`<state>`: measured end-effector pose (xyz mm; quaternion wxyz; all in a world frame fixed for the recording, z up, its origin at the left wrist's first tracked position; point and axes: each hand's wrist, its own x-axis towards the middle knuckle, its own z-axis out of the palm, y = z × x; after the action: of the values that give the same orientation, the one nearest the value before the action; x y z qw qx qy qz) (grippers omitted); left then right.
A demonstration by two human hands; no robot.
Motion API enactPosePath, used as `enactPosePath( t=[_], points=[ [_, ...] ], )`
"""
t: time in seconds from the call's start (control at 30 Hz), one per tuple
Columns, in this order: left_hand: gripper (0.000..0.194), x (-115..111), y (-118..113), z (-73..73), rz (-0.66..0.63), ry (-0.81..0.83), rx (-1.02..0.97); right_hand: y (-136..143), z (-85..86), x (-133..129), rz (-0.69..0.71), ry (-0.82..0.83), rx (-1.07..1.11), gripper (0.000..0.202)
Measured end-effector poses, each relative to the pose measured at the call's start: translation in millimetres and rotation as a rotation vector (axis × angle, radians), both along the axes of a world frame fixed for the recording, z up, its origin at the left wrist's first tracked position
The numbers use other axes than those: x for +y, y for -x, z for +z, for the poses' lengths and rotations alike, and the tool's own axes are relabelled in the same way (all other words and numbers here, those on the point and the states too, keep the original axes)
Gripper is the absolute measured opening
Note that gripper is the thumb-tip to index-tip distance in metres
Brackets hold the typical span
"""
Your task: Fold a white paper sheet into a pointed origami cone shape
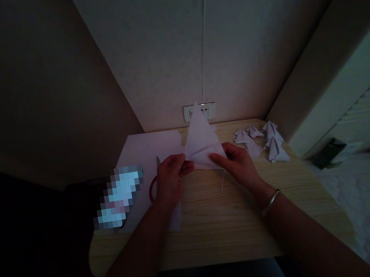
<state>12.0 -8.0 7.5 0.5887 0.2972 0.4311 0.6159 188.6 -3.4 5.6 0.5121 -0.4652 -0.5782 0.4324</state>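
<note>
We are in a dim room, with a pale wall (158, 58) on the far side and a white socket plate (211, 110) low on it, partly covered by what we hold up. The light wooden worktop (221, 235) has rounded near corners. On its left side lie white sheets (153, 146), with a phone (120, 198) on their left part, its screen lit but too blurred to read. Red-handled scissors (151, 190) rest on the sheets just beside our left hand (170, 178), which hides part of them. At the far right we see a cluster of small folded paper shapes (275, 140). A thin pale strip (223, 181) shows just below the held paper. Beyond the worktop, to the right, a dark green item (329, 153) lies on a whitish, quilted-looking surface (359, 195).

The folded paper (201, 138) is white and triangular, its point facing far, with a crease slanting across its broad near part. It is between our two hands, above the middle of the worktop: the left fingers pinch its left corner, while the right hand (240, 165) grips the right corner, thumb on top. Both hands are closed lightly on the paper. A bracelet (271, 202) circles our right wrist.
</note>
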Motion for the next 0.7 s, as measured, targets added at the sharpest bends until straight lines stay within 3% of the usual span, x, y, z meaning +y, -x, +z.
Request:
enactPosePath(
  t=[0.2,0.37,0.5,0.6,0.7],
  points=[
    [0.026,1.3,2.6,-2.8,0.025,-0.012,0.03,0.5,2.4,0.0,-0.002,0.092,-0.081,0.029],
    [0.031,3.0,4.6,-7.9,0.093,-0.131,0.241,1.1,3.2,1.0,-0.011,0.117,-0.098,0.031],
    [0.023,3.0,5.1,-8.7,0.145,-0.195,0.424,2.2,2.2,1.9,-0.014,0.161,-0.009,0.032],
    [0.023,1.9,5.1,-6.8,0.11,-0.195,0.502,2.2,2.2,2.4,-0.016,0.19,0.061,0.033],
    [0.025,1.3,5.0,-4.7,0.06,-0.169,0.454,2.1,2.3,3.2,0.015,0.187,0.1,0.031]
  ],
)
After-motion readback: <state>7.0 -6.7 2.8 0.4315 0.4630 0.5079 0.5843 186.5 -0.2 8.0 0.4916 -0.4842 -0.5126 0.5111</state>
